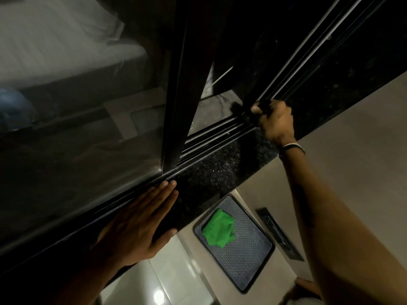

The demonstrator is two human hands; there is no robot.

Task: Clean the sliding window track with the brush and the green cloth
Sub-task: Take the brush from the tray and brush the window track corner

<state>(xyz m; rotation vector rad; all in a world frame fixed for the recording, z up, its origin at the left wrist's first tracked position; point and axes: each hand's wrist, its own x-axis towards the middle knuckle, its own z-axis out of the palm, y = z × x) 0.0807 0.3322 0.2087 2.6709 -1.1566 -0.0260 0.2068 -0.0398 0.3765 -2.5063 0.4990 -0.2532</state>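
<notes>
Head view, sole entry. Sliding window track (217, 137): parallel dark rails, long axis running from lower left to upper right along the black granite sill (220, 170). Window sash (176, 106): dark frame standing on the rails, to the left of the exposed stretch.

Right hand (275, 122): closed in a fist over the rails at the upper-right part of the exposed stretch, gripping a dark item taken to be the brush (239, 107); dark bristle-like blur shows just left of the knuckles, handle hidden in the fist. Exposed track lies down and to the left of this hand, towards the sash, so a stroke along the long axis is judged to run that way or back up to the right.

Left hand (141, 225): flat and open, palm down on the sill edge, fingers pointing along the track, holding nothing; appears to brace the body.

Green cloth (219, 227): crumpled on a dark textured tray (248, 260) below the sill, between the two arms, nearer the left hand, untouched.

Step judged: brushing under way; wiping not yet begun.
</notes>
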